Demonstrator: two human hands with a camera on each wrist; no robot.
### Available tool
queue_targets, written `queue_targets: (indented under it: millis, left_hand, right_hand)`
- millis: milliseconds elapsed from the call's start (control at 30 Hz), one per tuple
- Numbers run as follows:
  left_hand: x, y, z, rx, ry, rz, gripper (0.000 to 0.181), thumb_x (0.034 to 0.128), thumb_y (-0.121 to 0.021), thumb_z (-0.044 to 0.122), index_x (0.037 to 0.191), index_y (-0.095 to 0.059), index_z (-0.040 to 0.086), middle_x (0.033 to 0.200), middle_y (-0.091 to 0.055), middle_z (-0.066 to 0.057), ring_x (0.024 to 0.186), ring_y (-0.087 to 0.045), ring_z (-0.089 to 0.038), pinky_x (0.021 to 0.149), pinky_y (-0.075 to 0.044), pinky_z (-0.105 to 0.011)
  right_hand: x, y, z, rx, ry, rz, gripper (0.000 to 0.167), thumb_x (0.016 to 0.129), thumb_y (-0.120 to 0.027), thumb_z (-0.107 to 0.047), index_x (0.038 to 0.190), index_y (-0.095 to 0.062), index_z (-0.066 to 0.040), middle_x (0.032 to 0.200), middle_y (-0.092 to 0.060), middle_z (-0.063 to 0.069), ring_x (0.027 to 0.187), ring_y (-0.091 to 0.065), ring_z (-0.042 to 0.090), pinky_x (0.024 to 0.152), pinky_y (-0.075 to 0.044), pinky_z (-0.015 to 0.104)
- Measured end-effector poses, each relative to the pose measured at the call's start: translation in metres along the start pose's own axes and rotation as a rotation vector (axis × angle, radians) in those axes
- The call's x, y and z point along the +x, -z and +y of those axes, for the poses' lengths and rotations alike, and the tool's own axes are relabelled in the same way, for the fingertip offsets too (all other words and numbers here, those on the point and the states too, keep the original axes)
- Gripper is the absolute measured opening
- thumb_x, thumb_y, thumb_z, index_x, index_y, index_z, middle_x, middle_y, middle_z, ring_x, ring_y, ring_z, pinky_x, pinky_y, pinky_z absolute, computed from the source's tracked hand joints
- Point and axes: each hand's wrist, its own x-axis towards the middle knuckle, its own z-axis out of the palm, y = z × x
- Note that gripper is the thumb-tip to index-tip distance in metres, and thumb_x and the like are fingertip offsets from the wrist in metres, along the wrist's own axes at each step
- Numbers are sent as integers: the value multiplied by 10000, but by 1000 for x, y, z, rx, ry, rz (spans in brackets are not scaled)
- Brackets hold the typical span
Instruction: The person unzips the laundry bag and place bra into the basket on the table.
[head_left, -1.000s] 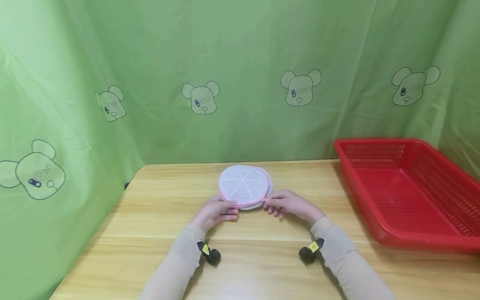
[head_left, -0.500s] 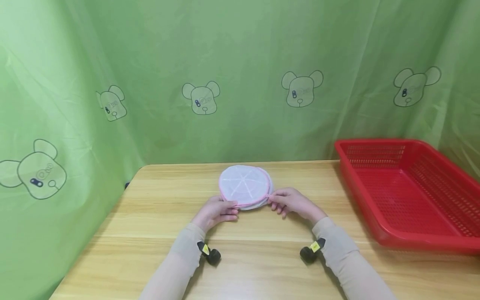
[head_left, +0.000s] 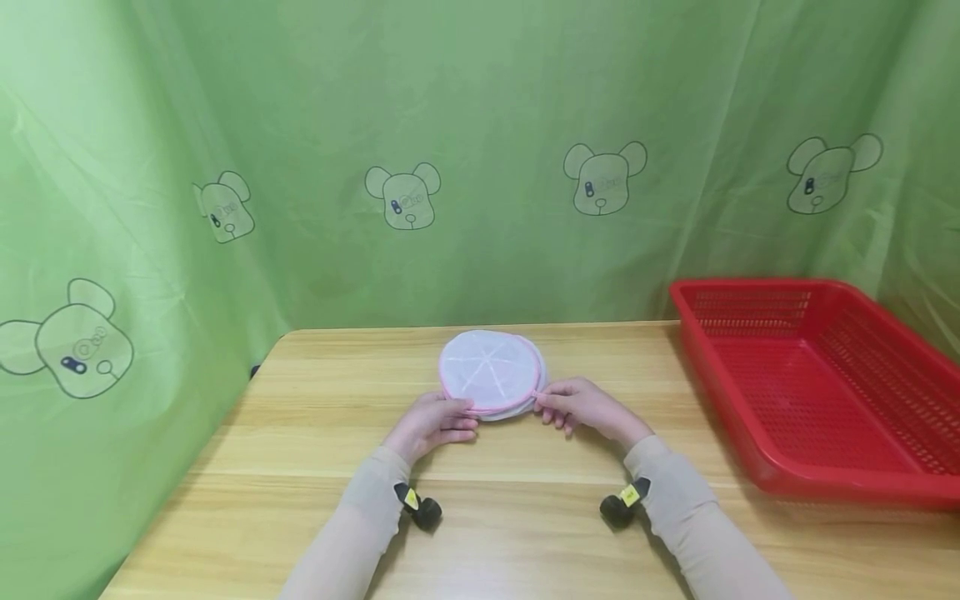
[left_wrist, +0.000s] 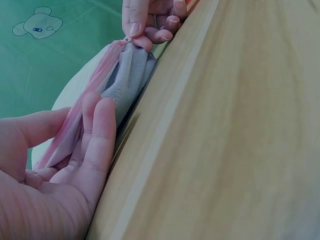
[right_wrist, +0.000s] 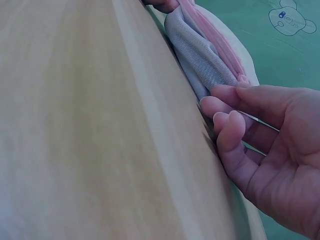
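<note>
On one counter (head_left: 517, 533) lies one round mesh pouch (head_left: 487, 362); the left hand (head_left: 431, 423) curls its fingers round the near edge, the right hand (head_left: 588, 407) pinches, apparently, one zipper end (right_wrist: 243, 78). One red basket (head_left: 855, 482) stands rightward.

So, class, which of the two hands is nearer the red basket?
The right hand, pinching the pink-edged pouch at its right edge. The left hand grips it farther left, farther from the red basket.
</note>
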Motion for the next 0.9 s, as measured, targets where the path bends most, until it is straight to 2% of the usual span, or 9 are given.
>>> queue_targets:
  millis: [233,600,900]
  left_hand:
    - [1,0,0,21,-3,-11,246,954,-596,158,1113,-552,-25,827,-692,-71,724,-688,-142,801,-632,-341]
    - [1,0,1,17,16,-22,189,943,-617,170,1046,-582,17,821,-705,-53,718,-691,-136,783,-633,-320]
    - [0,1,1,17,4,-36,224,944,-619,174,1086,-570,7,836,-706,-56,726,-691,-135,792,-633,-329]
  right_hand:
    - [1,0,1,-20,6,-28,314,1001,-523,-217,1077,-651,60,830,-628,66,645,-522,107,502,-520,192]
    - [1,-1,0,-29,13,-42,299,999,-525,-201,1068,-653,61,830,-643,76,644,-526,102,502,-514,184]
    - [1,-7,-3,-62,33,-48,292,994,-537,-213,1042,-662,46,840,-658,93,659,-540,113,519,-524,195]
